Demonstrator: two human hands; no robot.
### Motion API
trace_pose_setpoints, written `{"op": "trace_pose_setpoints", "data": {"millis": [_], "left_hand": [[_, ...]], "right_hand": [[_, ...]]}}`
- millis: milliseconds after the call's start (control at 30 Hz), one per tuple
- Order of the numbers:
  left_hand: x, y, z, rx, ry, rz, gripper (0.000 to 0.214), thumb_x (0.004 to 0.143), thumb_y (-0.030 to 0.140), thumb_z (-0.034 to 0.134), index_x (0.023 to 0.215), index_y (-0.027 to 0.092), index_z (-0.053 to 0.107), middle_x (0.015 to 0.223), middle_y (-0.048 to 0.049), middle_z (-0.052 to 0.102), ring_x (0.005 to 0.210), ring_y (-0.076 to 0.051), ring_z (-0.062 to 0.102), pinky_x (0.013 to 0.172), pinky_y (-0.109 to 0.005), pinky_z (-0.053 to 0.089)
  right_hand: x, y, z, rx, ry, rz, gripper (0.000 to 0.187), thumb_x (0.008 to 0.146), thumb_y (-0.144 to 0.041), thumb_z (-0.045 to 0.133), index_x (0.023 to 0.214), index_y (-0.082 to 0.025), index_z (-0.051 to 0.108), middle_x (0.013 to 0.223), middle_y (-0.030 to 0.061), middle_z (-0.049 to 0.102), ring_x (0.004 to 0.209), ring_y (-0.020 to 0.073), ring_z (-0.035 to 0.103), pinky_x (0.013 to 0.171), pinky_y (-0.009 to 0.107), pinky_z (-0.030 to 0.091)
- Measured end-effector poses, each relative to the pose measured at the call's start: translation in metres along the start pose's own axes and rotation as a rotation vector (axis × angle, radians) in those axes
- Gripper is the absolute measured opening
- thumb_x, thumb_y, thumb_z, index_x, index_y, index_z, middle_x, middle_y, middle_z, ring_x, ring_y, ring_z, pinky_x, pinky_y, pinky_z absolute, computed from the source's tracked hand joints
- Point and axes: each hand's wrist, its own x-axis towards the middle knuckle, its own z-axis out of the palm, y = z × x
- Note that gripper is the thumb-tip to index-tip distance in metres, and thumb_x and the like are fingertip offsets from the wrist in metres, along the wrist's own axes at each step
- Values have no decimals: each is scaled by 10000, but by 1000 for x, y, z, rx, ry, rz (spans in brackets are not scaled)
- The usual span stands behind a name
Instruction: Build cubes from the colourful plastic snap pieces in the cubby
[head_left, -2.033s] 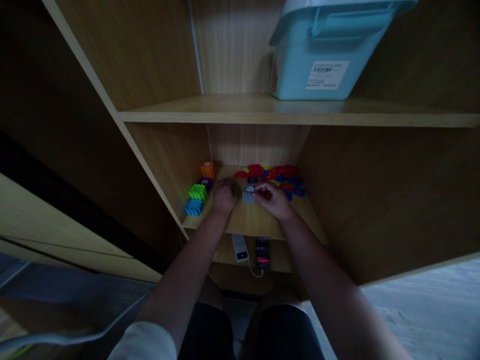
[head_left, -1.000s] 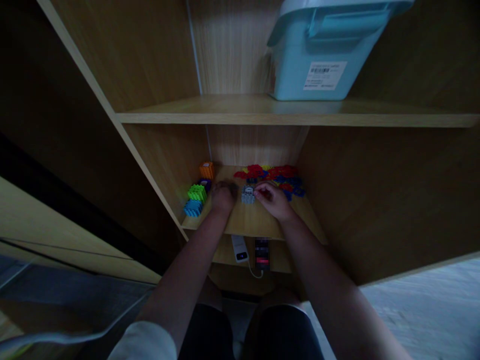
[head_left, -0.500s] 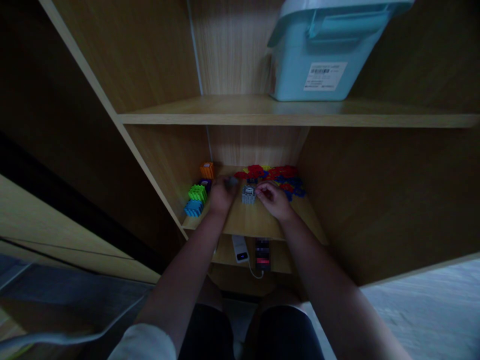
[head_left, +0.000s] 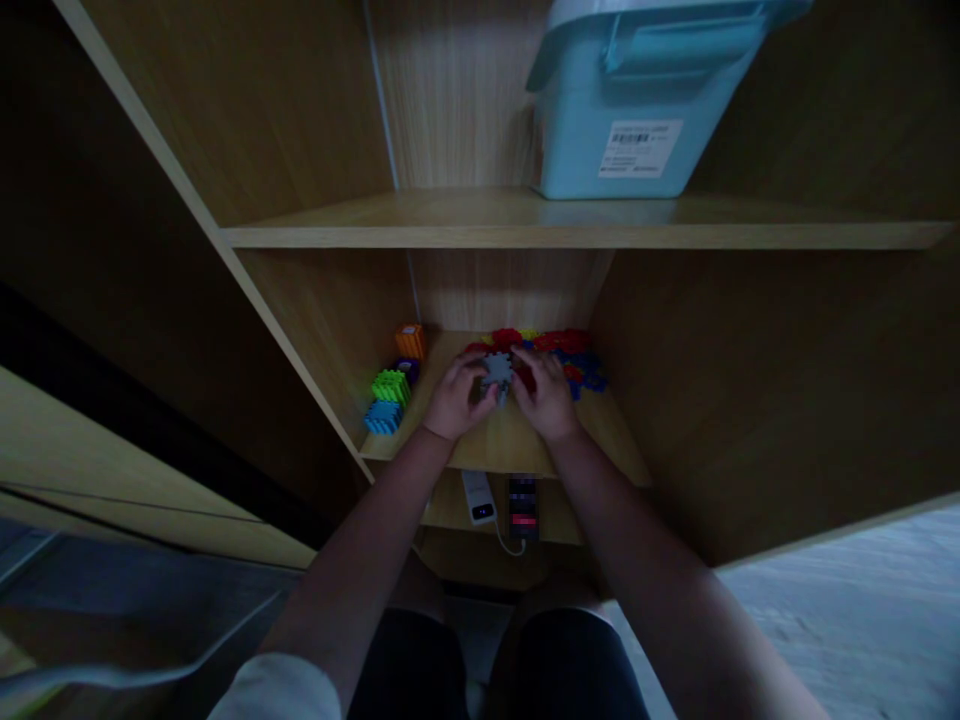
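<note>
A flat grey puzzle piece point(head_left: 496, 369) with notched edges lies face up between my two hands over the middle shelf. My left hand point(head_left: 456, 398) grips its left side, fingers curled behind and thumb at the front edge. On the opposite side, the fingers of my right hand point(head_left: 546, 396) close on the piece's right edge. A bit of grey shows just below the piece; the rest of what lies under it is hidden. Behind my hands spreads a pile of red puzzle pieces point(head_left: 566, 342) with blue pieces point(head_left: 592, 378) and some yellow among them.
Along the left wall stand an orange block point(head_left: 410, 341), a purple block, a green block point(head_left: 391, 386) and a blue block point(head_left: 383, 416). A lidded blue bin point(head_left: 611, 100) sits on the upper shelf. Below lie a white power bank point(head_left: 478, 497) and a cabled phone point(head_left: 523, 505).
My left hand has moved right, bringing the grey piece over where the grey notched cube stood. My right hand now meets it at the right edge. The view has shifted slightly.
</note>
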Motion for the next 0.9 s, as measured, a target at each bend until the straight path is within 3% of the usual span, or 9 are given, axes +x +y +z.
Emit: {"op": "trace_pose_setpoints", "data": {"millis": [200, 500, 800, 900], "left_hand": [[-5, 0, 5, 11, -117, 110, 197, 1050, 275, 575, 1218, 197, 643, 1436, -180, 646, 1345, -280, 646, 1094, -473, 602], [0, -3, 7, 46, -120, 59, 259, 1066, 188, 454, 1267, 191, 618, 1308, -153, 714, 1263, -275, 669, 1069, -507, 576], [-2, -5, 7, 167, -140, 18, 210, 1044, 226, 520, 1210, 175, 636, 1122, -139, 717, 1112, -304, 671, 978, -488, 552], [-4, -6, 8, 243, -141, 18, 181, 1060, 264, 533, 1146, 174, 664, 1031, -124, 700, 1019, -301, 659, 911, -466, 542]], "right_hand": [[0, -1, -1, 27, 13, -24, 369, 964, -142, 556, 1285, -285, 672, 1208, 95, 711, 1142, 307, 655, 1012, 508, 560], [1, -6, -1, 49, 90, 19, 148, 1050, -274, 560, 1168, -278, 648, 1155, 107, 688, 1114, 292, 671, 997, 499, 577], [-3, -2, 4, 26, 54, 34, 138, 1058, -294, 556, 1170, -277, 634, 1101, 99, 689, 1072, 297, 673, 963, 496, 586], [-2, -2, 4, 13, -6, 37, 222, 1038, -270, 566, 1251, -264, 627, 1148, 116, 685, 1112, 310, 670, 990, 513, 587]]}}
